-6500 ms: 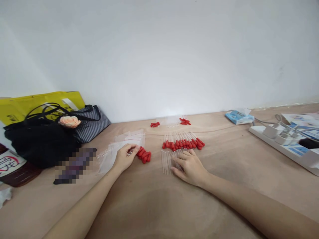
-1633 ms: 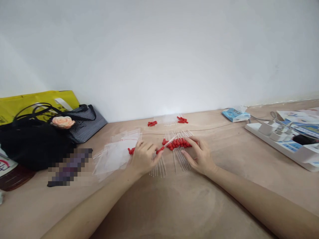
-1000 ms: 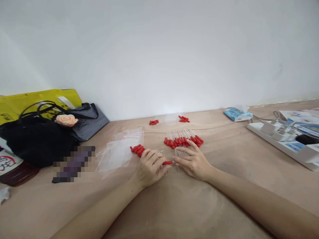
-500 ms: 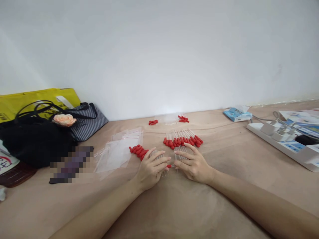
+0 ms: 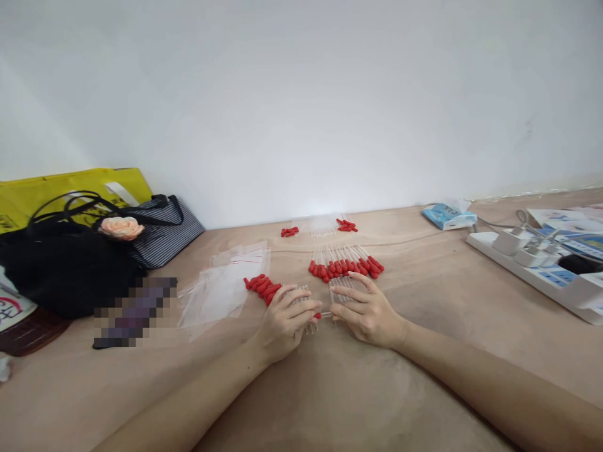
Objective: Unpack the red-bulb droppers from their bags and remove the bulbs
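My left hand (image 5: 288, 319) is closed around a red rubber bulb (image 5: 318, 316), of which only the end shows between the fingertips. A thin glass dropper tube (image 5: 326, 314) runs from that bulb to my right hand (image 5: 365, 309), whose thumb and fingers pinch it. Loose glass tubes (image 5: 340, 290) lie under the right fingers, and more tubes (image 5: 311, 328) stick out below the left hand. Several red rubber bulbs (image 5: 262, 286) are heaped beside the left hand. Beyond both hands, a row of droppers with red bulbs (image 5: 346, 267) lies with the glass ends pointing away.
Clear zip bags (image 5: 226, 282) lie at the left. Near the wall are more red bulbs (image 5: 289, 231) and droppers (image 5: 347, 225). A black bag (image 5: 66, 270) and striped bag (image 5: 162, 235) stand far left. At right are a tissue pack (image 5: 449, 216) and power strip (image 5: 522, 267).
The red bulb in my left fingers and the tube in my right fingers have shifted very slightly. Both hands otherwise stay in nearly the same place.
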Action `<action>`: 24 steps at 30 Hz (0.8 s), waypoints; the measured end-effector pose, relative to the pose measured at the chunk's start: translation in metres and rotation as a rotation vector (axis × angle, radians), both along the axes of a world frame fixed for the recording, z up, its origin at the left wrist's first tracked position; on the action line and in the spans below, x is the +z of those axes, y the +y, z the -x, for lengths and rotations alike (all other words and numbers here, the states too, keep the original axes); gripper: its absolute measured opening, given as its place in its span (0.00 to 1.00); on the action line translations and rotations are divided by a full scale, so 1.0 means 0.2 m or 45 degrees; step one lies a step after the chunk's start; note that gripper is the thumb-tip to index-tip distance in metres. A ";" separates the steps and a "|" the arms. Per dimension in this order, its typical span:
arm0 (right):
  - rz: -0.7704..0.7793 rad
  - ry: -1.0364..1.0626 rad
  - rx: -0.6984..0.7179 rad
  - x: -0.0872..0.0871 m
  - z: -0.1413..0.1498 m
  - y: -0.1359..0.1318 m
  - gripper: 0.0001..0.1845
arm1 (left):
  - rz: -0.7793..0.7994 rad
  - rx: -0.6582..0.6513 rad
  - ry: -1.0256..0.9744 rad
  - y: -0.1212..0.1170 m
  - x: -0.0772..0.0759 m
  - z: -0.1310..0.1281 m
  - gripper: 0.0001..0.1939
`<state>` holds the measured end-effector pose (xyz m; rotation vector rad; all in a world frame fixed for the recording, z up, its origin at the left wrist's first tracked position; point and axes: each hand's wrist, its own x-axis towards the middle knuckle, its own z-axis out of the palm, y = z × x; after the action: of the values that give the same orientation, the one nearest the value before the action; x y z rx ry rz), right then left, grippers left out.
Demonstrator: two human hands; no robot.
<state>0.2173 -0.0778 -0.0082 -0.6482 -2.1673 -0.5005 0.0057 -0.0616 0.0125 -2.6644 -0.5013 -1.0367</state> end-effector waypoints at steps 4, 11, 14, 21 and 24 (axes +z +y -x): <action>-0.012 0.095 -0.092 0.01 -0.03 0.01 0.08 | 0.150 0.203 -0.240 0.02 0.05 0.06 0.07; 0.248 0.012 -0.318 0.01 0.01 0.01 0.14 | 0.648 0.814 -0.534 0.26 0.18 0.28 0.13; 0.414 -0.003 -0.355 0.02 0.03 0.02 0.16 | 1.019 0.954 -0.601 0.36 0.16 0.40 0.17; 0.585 -0.089 -0.499 0.06 0.14 0.06 0.13 | 1.143 0.999 -0.631 0.42 0.06 0.48 0.16; 0.673 -0.198 -0.603 0.08 0.21 0.05 0.13 | 1.167 0.985 -0.582 0.41 0.05 0.48 0.16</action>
<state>0.1758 -0.0675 0.0085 -1.4750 -2.3051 -0.2119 -0.0904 0.0202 0.0232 -2.3326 -2.3314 -1.3129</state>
